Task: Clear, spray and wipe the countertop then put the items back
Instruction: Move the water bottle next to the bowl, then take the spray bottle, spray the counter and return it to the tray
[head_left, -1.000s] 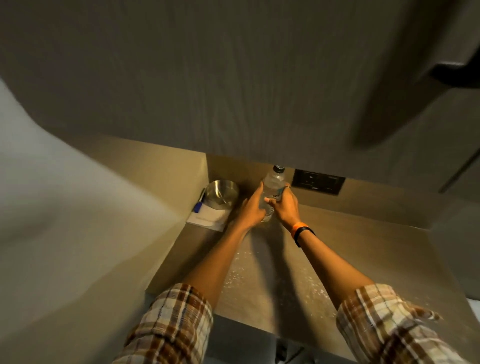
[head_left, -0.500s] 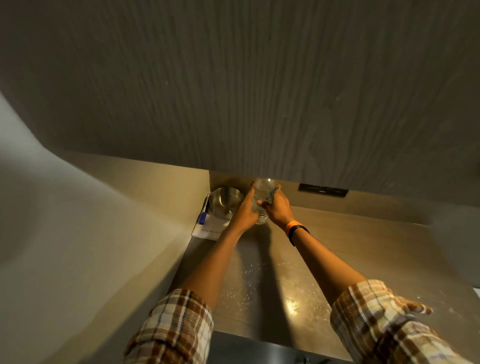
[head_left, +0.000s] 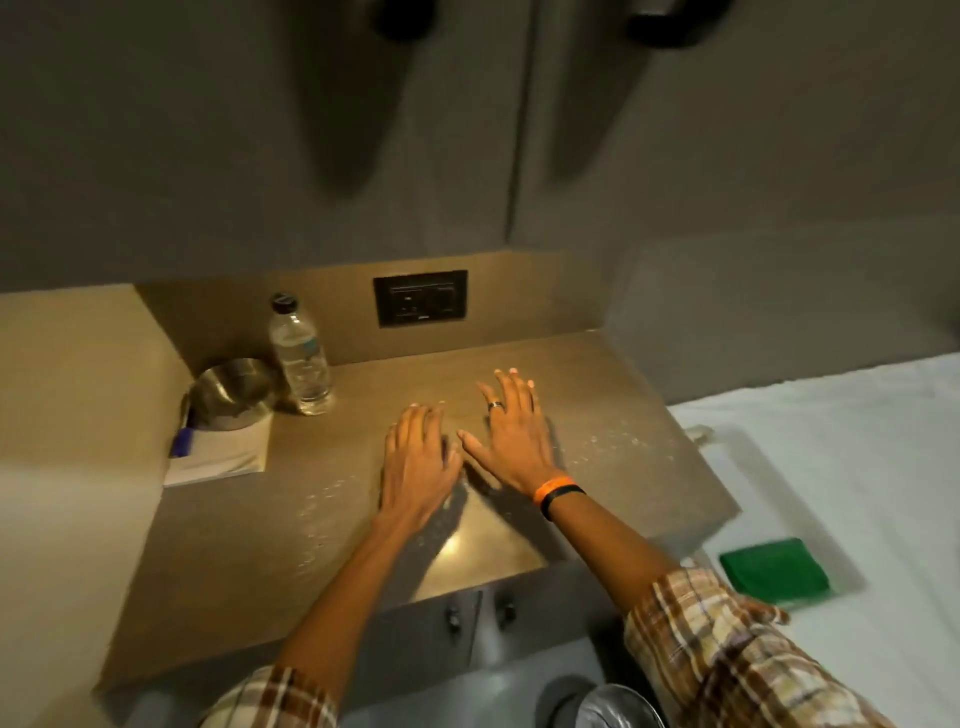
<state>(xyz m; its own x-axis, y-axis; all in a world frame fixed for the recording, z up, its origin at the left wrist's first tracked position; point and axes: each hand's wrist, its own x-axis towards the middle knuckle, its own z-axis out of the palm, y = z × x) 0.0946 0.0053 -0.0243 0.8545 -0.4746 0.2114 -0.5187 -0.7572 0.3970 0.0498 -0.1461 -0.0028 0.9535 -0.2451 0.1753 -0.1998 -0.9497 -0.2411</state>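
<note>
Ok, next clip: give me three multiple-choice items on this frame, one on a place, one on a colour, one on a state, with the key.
1. Where does the water bottle stand?
A. back left of the countertop, beside the steel bowl
B. on the white surface at right
C. in the right hand

2. What colour is the folded cloth lying right of the counter?
A. blue
B. green
C. red

3. What are the two hands doing?
A. gripping the bottle
B. wiping with the cloth
C. open and empty over the counter

Key: 1 A, the bottle stands upright next to the bowl near the back wall. 2 B, the cloth is plainly green. 3 C, the left hand and right hand are spread flat, holding nothing.
</note>
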